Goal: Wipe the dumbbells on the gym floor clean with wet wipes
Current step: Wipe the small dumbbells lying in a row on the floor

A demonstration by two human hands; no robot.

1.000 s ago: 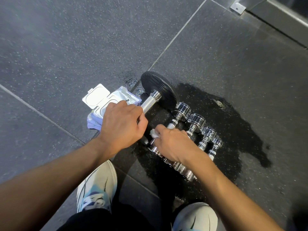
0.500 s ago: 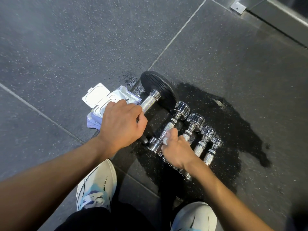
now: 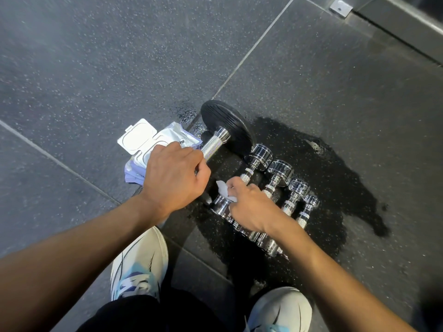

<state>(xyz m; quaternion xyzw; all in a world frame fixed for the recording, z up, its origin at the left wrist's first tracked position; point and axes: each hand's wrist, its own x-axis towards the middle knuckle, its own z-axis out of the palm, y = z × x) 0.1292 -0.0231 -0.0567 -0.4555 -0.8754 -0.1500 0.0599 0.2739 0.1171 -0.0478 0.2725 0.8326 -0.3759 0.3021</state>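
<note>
A large dumbbell (image 3: pixel 225 125) with black plates and a knurled chrome handle lies on the dark gym floor. My left hand (image 3: pixel 175 176) grips that handle near its near end. To its right lie several small chrome dumbbells (image 3: pixel 279 171) side by side in a row. My right hand (image 3: pixel 251 204) pinches a white wet wipe (image 3: pixel 224 189) and presses it on the handle of the leftmost chrome dumbbell (image 3: pixel 221 207). My hand hides most of that handle.
A wet wipes pack (image 3: pixel 153 144) with its white lid flipped open lies left of the black dumbbell, partly under my left hand. A dark wet patch (image 3: pixel 335 178) spreads under the chrome dumbbells. My two white shoes (image 3: pixel 141 264) stand below. A metal frame base (image 3: pixel 393 25) runs along the top right.
My right hand slid from the row of chrome handles back toward the leftmost dumbbell's near end, and the white wipe shows again above its fingers. My left hand kept its grip.
</note>
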